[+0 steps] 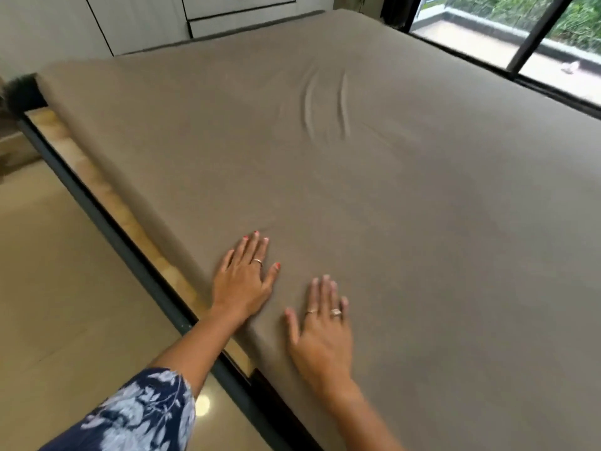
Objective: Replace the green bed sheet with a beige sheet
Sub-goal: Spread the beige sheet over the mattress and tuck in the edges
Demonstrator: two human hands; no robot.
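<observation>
Left of the beige sheet (374,206), tiled floor (65,271) and a dark bed frame rail (107,222) run along the mattress edge; a wooden strip (97,187) shows between rail and sheet, so the sheet's side drop looks short or only lightly tucked there. No green sheet visible anywhere in view.

Left hand (242,278) lies flat on the sheet just inside that left edge, fingers straight and slightly spread, holding nothing. Patterned sleeve (136,415) hangs over the floor below it. Right hand (320,333) lies flat on the sheet just right of the left hand, fingers straight, also holding nothing. Both press palm-down; likely a smoothing pass.

Further up the sheet from the hands, a cluster of wrinkles (325,105) sits near mid-bed. Right of the sheet, a window (520,43) with dark frame; beyond the far edge, white cabinet fronts (195,14).

Risks, judged from this:
- Flat palms pushing toward mid-bed could drag fabric off the left edge, since nothing pins it there. Cause: friction under both palms, no grip on the hem.
- Pushing slack ahead may stack the wrinkles into a deeper fold instead of clearing them.
- Far corners are not clearly readable; if they're loose, smoothing could shift the whole sheet.
- Hands sit close together, so one pass covers a narrow strip.
</observation>
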